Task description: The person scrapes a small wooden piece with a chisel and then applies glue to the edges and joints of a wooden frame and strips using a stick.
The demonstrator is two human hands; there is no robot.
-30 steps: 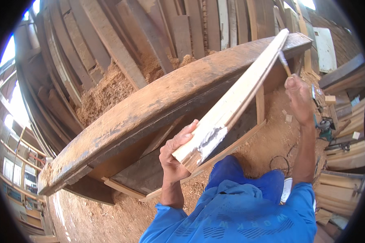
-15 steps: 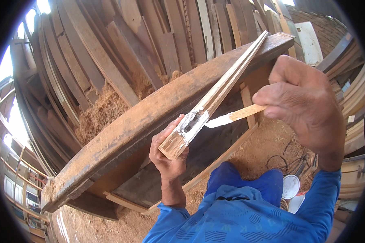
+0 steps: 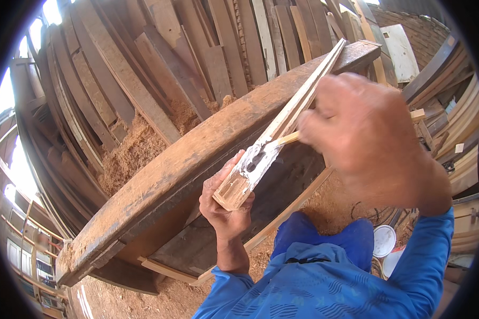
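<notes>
A long tapered piece of light wood [image 3: 294, 120] slants away from me, its narrow tip at the far end of the workbench. White paste [image 3: 271, 151] is smeared around an oval hole [image 3: 257, 159] near its wide end. Wrapped around that wide end from below and the left is my left hand [image 3: 218, 204], fingertips showing along the edge. My right hand [image 3: 372, 141], blurred by motion, grips a thin wooden stick [image 3: 289, 139]. The stick's tip lies against the pasted wood, just beyond the hole.
A thick, worn wooden workbench [image 3: 170, 149] runs diagonally under the work. Behind it, many planks [image 3: 165, 69] lean upright above heaped shavings [image 3: 135, 151]. Sawdust covers the floor. A round white lid or container [image 3: 384, 240] sits by my right leg, and stacked boards [image 3: 468, 154] stand at the right.
My right hand has moved left and closer to the wood, bringing the stick's pasted end onto the surface beyond the hole. My left hand keeps its hold, nearly still.
</notes>
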